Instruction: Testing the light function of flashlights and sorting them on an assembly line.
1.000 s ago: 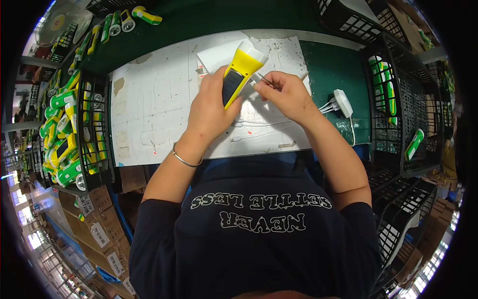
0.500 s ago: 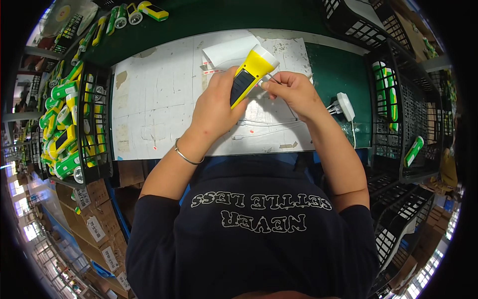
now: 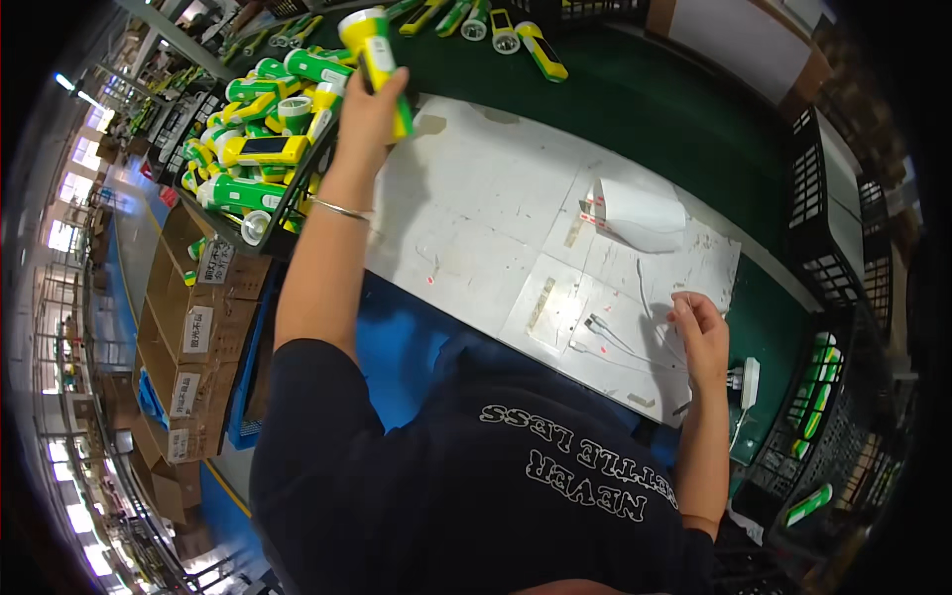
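A yellow-and-green flashlight [image 3: 379, 61] is gripped in my left hand [image 3: 369, 111], its wide yellow head tipped up and away. My left arm reaches out to the far left, holding it at the edge of a black crate [image 3: 315, 171] piled with similar flashlights [image 3: 263, 149]. Over the right end of the white work board, my right hand [image 3: 702, 337] has its fingers curled toward the thumb. Whether anything is pinched there is too small to see. A thin grey cable [image 3: 644, 288] runs just left of those fingers, and two cables with plugs [image 3: 599, 325] lie nearby.
A curled white sheet [image 3: 640, 215] rests on the white board [image 3: 466, 198]. Several flashlights [image 3: 540, 52] lie along the green bench top. At right are a white charger [image 3: 750, 382] and a black crate [image 3: 793, 461] with a few flashlights. Cardboard boxes [image 3: 198, 332] stand at lower left.
My view has turned left. My left hand has carried the flashlight from mid-board to the left crate, away from my right hand. The thin cable now hangs or lies apart from the flashlight.
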Demonstrator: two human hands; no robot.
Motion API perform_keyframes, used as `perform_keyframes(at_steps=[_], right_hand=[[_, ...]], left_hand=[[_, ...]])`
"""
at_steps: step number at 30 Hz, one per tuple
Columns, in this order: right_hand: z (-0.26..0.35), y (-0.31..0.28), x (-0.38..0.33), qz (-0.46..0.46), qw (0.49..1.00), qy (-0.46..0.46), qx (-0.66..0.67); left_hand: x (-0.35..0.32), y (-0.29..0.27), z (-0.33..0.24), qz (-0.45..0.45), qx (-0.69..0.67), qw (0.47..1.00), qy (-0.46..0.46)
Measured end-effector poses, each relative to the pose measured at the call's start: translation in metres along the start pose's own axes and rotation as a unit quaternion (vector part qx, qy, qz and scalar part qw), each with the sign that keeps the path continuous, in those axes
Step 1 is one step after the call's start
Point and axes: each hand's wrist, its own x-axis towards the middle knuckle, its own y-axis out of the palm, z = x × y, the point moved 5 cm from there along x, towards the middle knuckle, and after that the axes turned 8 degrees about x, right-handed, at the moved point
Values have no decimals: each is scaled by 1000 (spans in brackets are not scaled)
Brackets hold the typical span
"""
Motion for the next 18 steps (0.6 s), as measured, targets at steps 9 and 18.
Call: perform_keyframes(at_steps=[9,18], right_hand=[[-2,17,9,36,998,-49,20],[-6,5,-2,22,999,34,36]], left_hand=[[104,-123,26,-237,254,918,-192],[119,-48,7,-172,572,796,-99]])
